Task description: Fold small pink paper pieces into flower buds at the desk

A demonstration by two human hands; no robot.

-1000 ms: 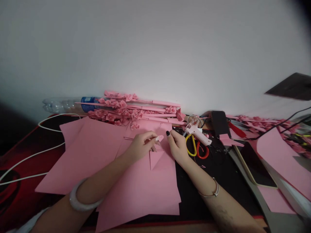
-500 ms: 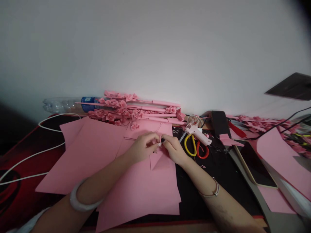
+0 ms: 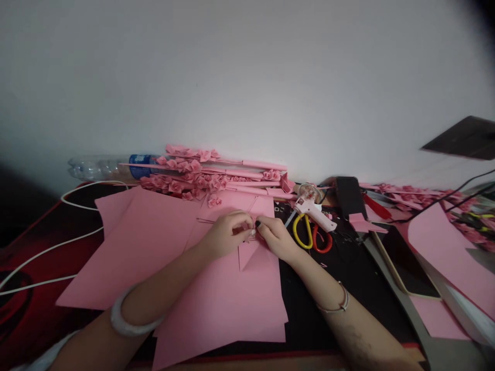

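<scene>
In the head view, the left hand (image 3: 232, 236) and right hand (image 3: 277, 238) met at the centre of the frame, fingertips close together; the left fingers pinched a small pink paper piece (image 3: 254, 221) there, mostly hidden; whether the right fingers gripped or merely touched it could not be told; pink sheets (image 3: 228, 304) lay beneath, reaching the bottom edge; scissors (image 3: 310, 234) and a glue gun (image 3: 315, 211) lay right of centre; paper flowers (image 3: 185, 180) lay above left of the hands.
</scene>
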